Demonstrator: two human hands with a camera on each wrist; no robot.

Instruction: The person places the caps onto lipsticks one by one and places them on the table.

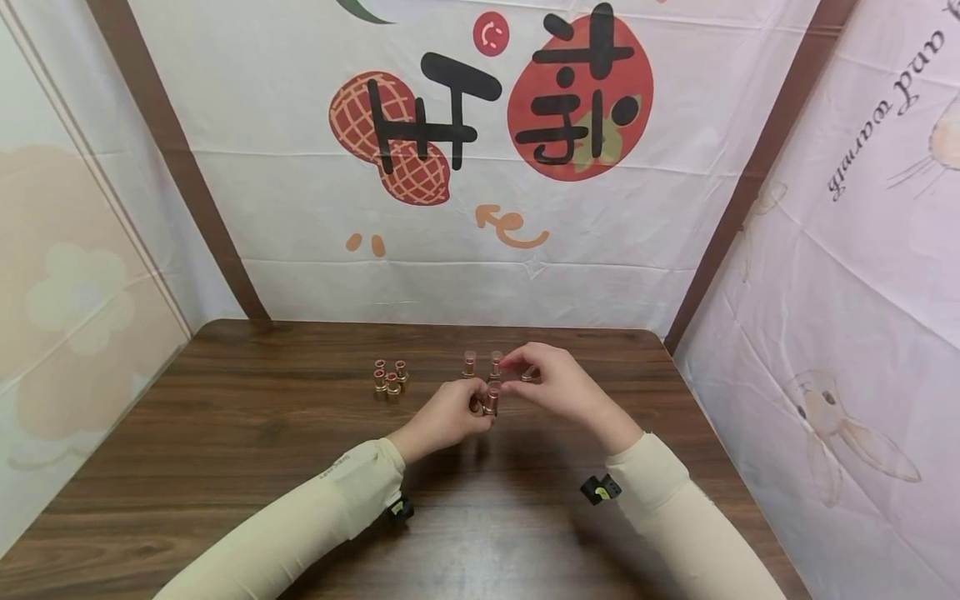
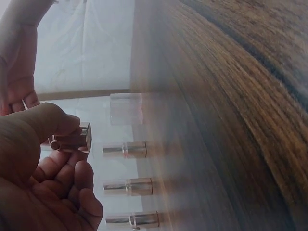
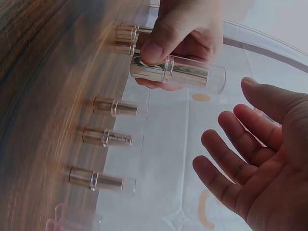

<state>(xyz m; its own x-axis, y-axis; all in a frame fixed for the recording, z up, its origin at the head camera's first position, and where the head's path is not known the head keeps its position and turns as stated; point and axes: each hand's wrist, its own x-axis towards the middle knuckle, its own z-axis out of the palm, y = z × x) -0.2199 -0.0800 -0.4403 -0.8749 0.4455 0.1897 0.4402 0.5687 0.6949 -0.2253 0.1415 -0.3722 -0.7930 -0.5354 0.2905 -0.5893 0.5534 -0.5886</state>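
Observation:
My left hand (image 1: 448, 414) pinches a gold lipstick tube (image 3: 149, 71) between thumb and fingers, just above the table. A clear cap (image 3: 217, 79) covers the tube's upper end. Close to that cap, my right hand (image 3: 257, 154) has its fingers loosely spread and apart from it, with nothing between them. Behind the hands, three more gold lipstick tubes with clear caps stand in a row, among them one tube (image 1: 469, 365) and its neighbour (image 1: 496, 365); the third is partly hidden by my right hand in the head view.
Several gold tubes (image 1: 390, 383) stand bunched on the table left of my left hand. Clear caps (image 2: 126, 109) stand at the end of the row. The brown wooden table (image 1: 292, 467) meets a printed white cloth (image 1: 285, 283) at its back edge.

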